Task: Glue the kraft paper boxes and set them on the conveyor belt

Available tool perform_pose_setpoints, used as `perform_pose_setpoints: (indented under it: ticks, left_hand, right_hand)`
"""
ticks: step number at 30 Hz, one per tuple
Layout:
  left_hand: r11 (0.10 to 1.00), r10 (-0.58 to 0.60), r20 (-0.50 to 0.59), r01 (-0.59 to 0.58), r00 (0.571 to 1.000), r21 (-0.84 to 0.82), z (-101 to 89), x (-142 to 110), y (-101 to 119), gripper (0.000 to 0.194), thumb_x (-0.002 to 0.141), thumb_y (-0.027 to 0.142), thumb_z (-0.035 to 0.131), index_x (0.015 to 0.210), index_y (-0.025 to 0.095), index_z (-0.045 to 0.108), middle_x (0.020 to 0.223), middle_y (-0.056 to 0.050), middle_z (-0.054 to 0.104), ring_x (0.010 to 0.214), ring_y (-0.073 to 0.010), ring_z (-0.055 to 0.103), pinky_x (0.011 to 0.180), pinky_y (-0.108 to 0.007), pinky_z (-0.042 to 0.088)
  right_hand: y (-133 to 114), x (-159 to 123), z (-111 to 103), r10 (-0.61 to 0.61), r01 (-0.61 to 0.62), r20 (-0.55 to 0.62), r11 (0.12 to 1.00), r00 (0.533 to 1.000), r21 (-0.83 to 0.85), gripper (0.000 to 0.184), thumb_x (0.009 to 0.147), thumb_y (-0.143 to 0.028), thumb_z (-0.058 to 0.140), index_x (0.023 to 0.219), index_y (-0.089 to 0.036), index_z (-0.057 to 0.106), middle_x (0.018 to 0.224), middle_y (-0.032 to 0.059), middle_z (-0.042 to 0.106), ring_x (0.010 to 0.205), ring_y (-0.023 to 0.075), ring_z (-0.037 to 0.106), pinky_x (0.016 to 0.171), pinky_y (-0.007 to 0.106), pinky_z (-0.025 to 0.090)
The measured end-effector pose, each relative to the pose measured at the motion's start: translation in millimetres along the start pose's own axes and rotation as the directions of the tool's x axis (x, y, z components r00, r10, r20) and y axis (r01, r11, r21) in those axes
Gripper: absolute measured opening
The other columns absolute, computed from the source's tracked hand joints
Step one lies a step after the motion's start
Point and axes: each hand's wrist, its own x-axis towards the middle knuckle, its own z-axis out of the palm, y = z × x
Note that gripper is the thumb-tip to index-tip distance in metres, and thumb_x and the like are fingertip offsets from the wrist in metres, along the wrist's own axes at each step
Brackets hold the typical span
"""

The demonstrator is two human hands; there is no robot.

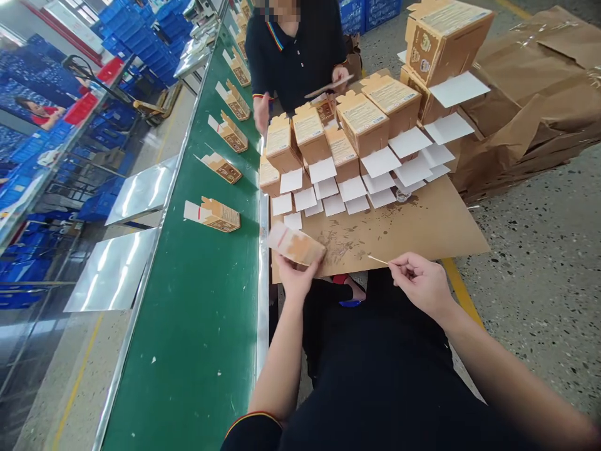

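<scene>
My left hand (292,274) is closed around a small brown carton (295,245) and holds it over the near left corner of the cardboard work board (422,225); the carton is blurred by motion. A thin wooden stick (378,260) is pinched in my right hand (420,282), just past the board's front edge, its tip pointing left toward the carton. Several more brown cartons with open white flaps (338,150) are stacked in rows on the board beyond my hands.
A green conveyor belt (206,313) runs along my left and carries several cartons (213,215) in a line. A person in dark clothes (295,50) works at the far end of the board. Flattened cardboard (539,100) is piled at right. Blue crates fill the far left.
</scene>
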Motion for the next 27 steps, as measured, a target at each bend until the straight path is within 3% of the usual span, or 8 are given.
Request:
perform_pose_setpoints:
  ticks: [5,8,11,17,20,23,25,27]
  left_hand:
    - [0.996,0.053,-0.329,-0.072,0.943,-0.044,-87.1,47.8,9.0,0.107,0.063,0.046,0.114,0.146,0.029,0.049,0.156,-0.019,0.068,0.150,-0.0375,0.069,0.128,-0.059,0.058]
    - [0.998,0.046,-0.417,-0.057,0.908,-0.013,-142.5,59.1,10.8,0.100,0.063,0.040,0.114,0.141,0.028,0.053,0.157,-0.020,0.067,0.154,-0.0382,0.067,0.129,-0.058,0.056]
    - [0.999,-0.023,-0.486,0.041,0.874,0.028,-173.4,58.4,4.3,0.095,0.055,0.031,0.115,0.126,0.025,0.053,0.149,-0.020,0.069,0.148,-0.0389,0.071,0.127,-0.059,0.058]
    - [0.982,-0.077,-0.464,0.146,0.883,0.115,-177.7,64.1,-16.1,0.095,0.056,0.033,0.113,0.123,0.028,0.046,0.147,-0.016,0.066,0.140,-0.0313,0.074,0.122,-0.051,0.059]
    - [0.969,-0.051,-0.462,0.155,0.885,0.191,-176.5,62.2,-17.1,0.101,0.056,0.026,0.110,0.131,0.027,0.043,0.149,-0.016,0.063,0.145,-0.0314,0.068,0.129,-0.052,0.051]
    - [0.940,0.134,-0.582,0.083,0.802,0.331,-175.6,42.3,-15.2,0.098,0.065,0.026,0.102,0.141,0.028,0.039,0.155,-0.016,0.054,0.155,-0.0324,0.057,0.137,-0.055,0.040]
    - [0.921,0.295,-0.641,-0.033,0.708,0.388,-171.5,29.2,-12.2,0.079,0.077,0.033,0.093,0.137,0.029,0.041,0.150,-0.013,0.051,0.151,-0.0313,0.057,0.135,-0.056,0.041]
    - [0.912,0.386,-0.625,-0.180,0.679,0.368,-160.0,30.2,-3.8,0.058,0.085,0.038,0.084,0.127,0.030,0.045,0.138,-0.009,0.054,0.138,-0.0290,0.063,0.128,-0.054,0.048]
  right_hand:
    - [8.1,-1.1,-13.4,0.024,-0.024,0.020,0.999,1.000,0.022,0.049,0.102,-0.073,0.076,0.088,-0.026,0.076,0.063,0.0031,0.068,0.056,0.0202,0.068,0.058,0.034,0.061]
    - [13.2,1.8,-16.7,0.053,-0.053,0.041,0.999,0.998,0.010,0.050,0.099,-0.076,0.078,0.087,-0.027,0.077,0.063,0.0037,0.068,0.055,0.0206,0.067,0.053,0.035,0.059]
    - [13.4,6.5,-13.2,0.082,-0.084,0.075,0.996,0.994,0.029,0.054,0.095,-0.081,0.080,0.086,-0.028,0.078,0.064,0.0044,0.069,0.053,0.0200,0.064,0.049,0.034,0.056]
    - [8.6,18.0,-1.8,0.055,-0.076,0.252,0.994,0.966,0.073,0.061,0.097,-0.088,0.074,0.089,-0.027,0.078,0.069,0.0054,0.072,0.049,0.0174,0.058,0.047,0.034,0.054]
    - [9.2,21.0,-2.3,0.034,-0.058,0.322,0.996,0.946,0.063,0.065,0.097,-0.090,0.071,0.090,-0.026,0.078,0.074,0.0063,0.075,0.049,0.0157,0.057,0.046,0.032,0.053]
    - [12.4,19.1,-11.7,0.035,-0.048,0.335,0.998,0.942,0.031,0.063,0.101,-0.087,0.066,0.090,-0.026,0.075,0.074,0.0053,0.074,0.048,0.0150,0.055,0.045,0.031,0.050]
    - [15.3,16.3,-21.4,0.044,-0.046,0.309,0.999,0.950,-0.002,0.064,0.104,-0.087,0.061,0.086,-0.027,0.073,0.071,0.0043,0.071,0.048,0.0156,0.053,0.044,0.032,0.047]
    - [18.1,14.3,-31.1,0.047,-0.034,0.270,0.998,0.962,-0.055,0.069,0.103,-0.091,0.057,0.082,-0.027,0.072,0.068,0.0051,0.068,0.050,0.0176,0.056,0.046,0.033,0.046]
